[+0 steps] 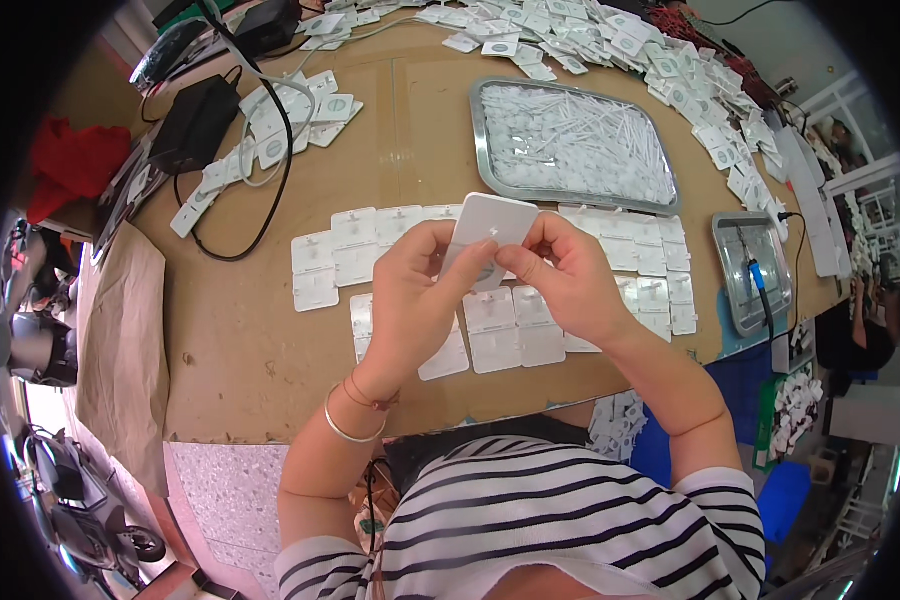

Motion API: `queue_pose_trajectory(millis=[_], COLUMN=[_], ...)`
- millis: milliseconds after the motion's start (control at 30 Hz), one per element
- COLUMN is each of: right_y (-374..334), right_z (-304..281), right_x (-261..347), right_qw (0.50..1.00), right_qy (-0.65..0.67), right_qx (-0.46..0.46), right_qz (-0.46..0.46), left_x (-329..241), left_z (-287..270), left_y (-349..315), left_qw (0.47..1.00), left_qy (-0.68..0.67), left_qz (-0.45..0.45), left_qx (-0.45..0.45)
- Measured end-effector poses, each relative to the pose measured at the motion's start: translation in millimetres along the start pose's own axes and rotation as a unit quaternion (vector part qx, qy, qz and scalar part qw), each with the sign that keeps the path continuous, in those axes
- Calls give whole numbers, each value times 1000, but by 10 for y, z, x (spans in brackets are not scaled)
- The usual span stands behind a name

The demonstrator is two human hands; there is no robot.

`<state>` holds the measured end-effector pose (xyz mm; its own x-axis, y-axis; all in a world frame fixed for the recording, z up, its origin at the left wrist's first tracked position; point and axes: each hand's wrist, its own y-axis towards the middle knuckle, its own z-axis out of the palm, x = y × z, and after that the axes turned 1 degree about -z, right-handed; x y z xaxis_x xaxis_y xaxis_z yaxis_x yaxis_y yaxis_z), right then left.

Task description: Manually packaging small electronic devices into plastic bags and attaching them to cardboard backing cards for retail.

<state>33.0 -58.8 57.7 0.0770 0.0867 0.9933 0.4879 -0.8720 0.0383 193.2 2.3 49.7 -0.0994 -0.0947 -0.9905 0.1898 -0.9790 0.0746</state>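
Observation:
Between my two hands, above the middle of the table, I hold up a white rectangular plastic plate [498, 217] with rounded corners and a small mark on its face. My left hand [420, 275] grips it along its left side, thumb across the front. The fingers of my right hand [568, 275] pinch its right lower edge. Below and around my hands lie rows of similar white plastic panels [515, 325], set close together on the cardboard-covered table [240, 370]. What the fingers behind the plate touch is hidden.
A metal tray [480, 140] of small white plastic parts stands beyond my hands. At the right, a smaller tray [725, 270] holds a blue-handled soldering iron [757, 278]. Piles of white pieces [670, 75] line the far edge. A black power adapter [195, 122] and looping cables lie at left.

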Motion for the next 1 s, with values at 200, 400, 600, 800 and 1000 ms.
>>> queue_pose_trajectory(millis=[200,400,600,800,1000], right_y=[726,1436,1532,1270,688], right_z=[-394,-697,-728,-683,-495], right_x=[7,-460,-500,-309,153], right_qw=[986,894,911,948,994], right_qy=[-161,-445,-409,-313,-100], right_qx=[6,-56,-35,-62,4], right_qz=[-37,-2,35,-9,-39], left_x=[-106,-94,-44,-83,-17], left_z=[-114,-165,-179,-126,-112], left_y=[-1,93,116,94,78], left_qw=[997,990,988,990,997], left_qy=[-70,-66,-81,-74,69], left_qz=[-27,-98,-113,-117,-41], left_qx=[-22,-77,-64,-30,-18])
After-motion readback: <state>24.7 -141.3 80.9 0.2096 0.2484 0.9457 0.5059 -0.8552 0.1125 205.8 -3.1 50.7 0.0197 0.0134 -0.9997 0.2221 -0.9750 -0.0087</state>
